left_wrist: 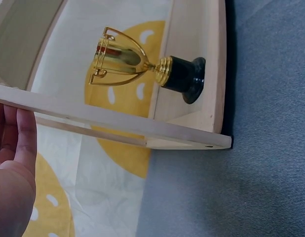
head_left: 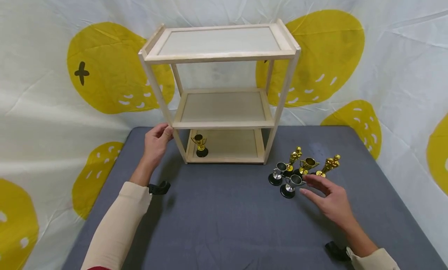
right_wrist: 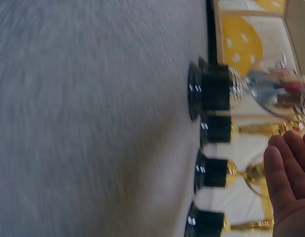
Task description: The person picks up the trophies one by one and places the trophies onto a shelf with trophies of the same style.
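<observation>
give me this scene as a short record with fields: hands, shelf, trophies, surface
left hand: grips the shelf's front left post
right hand: fingers straight, reaching at the trophy group, holding nothing
shelf: three-tier wooden, upright on the table
shelved trophy: gold cup, bottom tier, left side
trophy group: two silver cups, one gold cup, two gold figures, right of shelf
table: grey cloth

Six small trophies, one wooden shelf unit and two hands on a grey table.
Three gold cups or figures [head_left: 307, 164] and two silver cups [head_left: 289, 184] stand together; one gold cup [head_left: 200, 145] stands alone on the three-tier shelf [head_left: 224, 124].
</observation>
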Motion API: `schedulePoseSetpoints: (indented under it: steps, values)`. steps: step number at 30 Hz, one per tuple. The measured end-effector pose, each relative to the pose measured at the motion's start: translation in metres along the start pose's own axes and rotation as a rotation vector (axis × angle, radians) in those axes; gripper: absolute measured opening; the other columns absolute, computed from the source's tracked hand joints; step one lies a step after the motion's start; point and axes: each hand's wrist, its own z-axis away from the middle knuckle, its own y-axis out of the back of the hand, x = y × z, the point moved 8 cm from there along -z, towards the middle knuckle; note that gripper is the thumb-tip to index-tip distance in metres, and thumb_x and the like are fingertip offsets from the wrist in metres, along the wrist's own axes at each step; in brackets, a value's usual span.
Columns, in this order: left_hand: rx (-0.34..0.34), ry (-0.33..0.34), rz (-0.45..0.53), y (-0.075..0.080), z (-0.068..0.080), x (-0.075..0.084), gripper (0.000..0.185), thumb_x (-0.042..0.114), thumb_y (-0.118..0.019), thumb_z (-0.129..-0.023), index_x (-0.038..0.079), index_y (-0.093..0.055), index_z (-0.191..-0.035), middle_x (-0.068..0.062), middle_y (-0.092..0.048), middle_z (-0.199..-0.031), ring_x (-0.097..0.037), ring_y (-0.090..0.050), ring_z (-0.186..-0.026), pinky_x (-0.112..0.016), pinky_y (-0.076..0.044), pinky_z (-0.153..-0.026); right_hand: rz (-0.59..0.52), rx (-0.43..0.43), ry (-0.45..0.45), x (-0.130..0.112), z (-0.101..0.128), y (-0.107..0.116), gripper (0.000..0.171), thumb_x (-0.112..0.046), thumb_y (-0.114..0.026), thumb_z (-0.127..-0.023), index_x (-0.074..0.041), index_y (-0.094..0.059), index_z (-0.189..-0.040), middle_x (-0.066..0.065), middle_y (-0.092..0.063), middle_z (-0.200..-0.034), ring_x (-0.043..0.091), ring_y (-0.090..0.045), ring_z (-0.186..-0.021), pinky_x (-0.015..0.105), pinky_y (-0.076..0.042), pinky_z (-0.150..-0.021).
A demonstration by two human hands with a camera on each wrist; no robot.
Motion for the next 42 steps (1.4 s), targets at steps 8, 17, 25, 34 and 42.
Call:
schedulePoseSetpoints:
  steps: [8, 17, 25, 34, 42]
  values:
    - [-0.004, 0.015, -0.028, 0.0, 0.0, -0.002, 0.042, 0.019, -0.062, -0.103, -0.014, -0.063, -0.129, 0.02, -0.073, -0.09, -0.001, -0.069, -0.089, -0.014, -0.06, -0.085, 0.034, 0.003, -0.016, -0.005, -0.002, -0.021, 0.051, -0.004, -0.09, -0.079, -0.003, -0.071, -0.126, 0.01, -0.074, -0.118, -0.019, -0.062, -0.1, 0.001, -0.05, -0.088]
    - [0.007, 0.008, -0.012, 0.0, -0.001, -0.001, 0.038, 0.017, -0.063, -0.103, -0.014, -0.064, -0.125, 0.019, -0.073, -0.088, -0.001, -0.069, -0.087, -0.015, -0.06, -0.084, 0.054, -0.012, -0.042, -0.004, -0.01, -0.031, 0.046, -0.009, -0.088, -0.083, -0.004, -0.071, -0.126, 0.017, -0.073, -0.122, -0.023, -0.057, -0.101, -0.002, -0.046, -0.089]
    - [-0.001, 0.003, -0.021, -0.001, -0.001, 0.0, 0.039, 0.016, -0.061, -0.104, -0.015, -0.063, -0.127, 0.021, -0.072, -0.09, 0.001, -0.069, -0.09, -0.014, -0.06, -0.085, 0.027, -0.017, -0.028, -0.004, -0.013, -0.032, 0.043, -0.007, -0.087, -0.084, -0.005, -0.073, -0.124, 0.018, -0.075, -0.117, -0.02, -0.06, -0.099, 0.0, -0.048, -0.088]
    - [-0.007, -0.01, -0.008, 0.0, -0.002, 0.0, 0.033, 0.018, -0.063, -0.103, -0.007, -0.068, -0.124, 0.018, -0.073, -0.09, -0.001, -0.07, -0.09, -0.015, -0.06, -0.086, 0.054, -0.002, -0.022, -0.005, -0.014, -0.029, 0.041, -0.01, -0.089, -0.082, -0.009, -0.076, -0.121, 0.016, -0.076, -0.118, -0.023, -0.058, -0.103, -0.002, -0.047, -0.088]
    - [-0.009, -0.003, -0.007, 0.0, -0.002, -0.001, 0.037, 0.018, -0.062, -0.103, -0.012, -0.066, -0.125, 0.019, -0.073, -0.092, 0.0, -0.069, -0.092, -0.015, -0.06, -0.086, 0.118, 0.037, -0.038, -0.007, -0.013, -0.024, 0.038, -0.012, -0.092, -0.08, -0.006, -0.079, -0.115, 0.017, -0.079, -0.113, -0.027, -0.055, -0.099, -0.004, -0.044, -0.084]
